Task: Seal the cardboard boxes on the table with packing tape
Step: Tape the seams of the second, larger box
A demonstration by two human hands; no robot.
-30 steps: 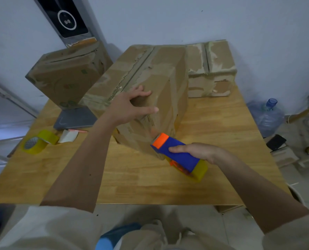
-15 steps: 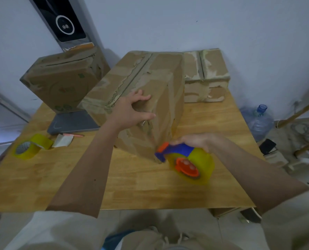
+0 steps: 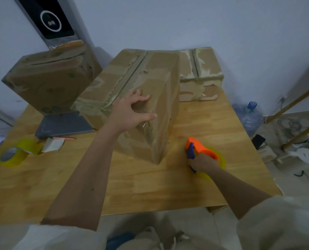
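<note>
Your right grip (image 3: 203, 162) is curled around the orange-and-blue plastic tape dispenser (image 3: 200, 150) with its yellow roll, held low over the wooden surface (image 3: 150, 186), just right of the large worn brown cardboard box (image 3: 141, 98). Your left grip (image 3: 130, 112) lies spread, fingers loose, on that box's near top corner. A second battered cardboard box (image 3: 47, 82) stands at the back left, a smaller one (image 3: 198, 74) at the back right. A loose roll of yellow tape (image 3: 14, 155) lies at the left edge.
</note>
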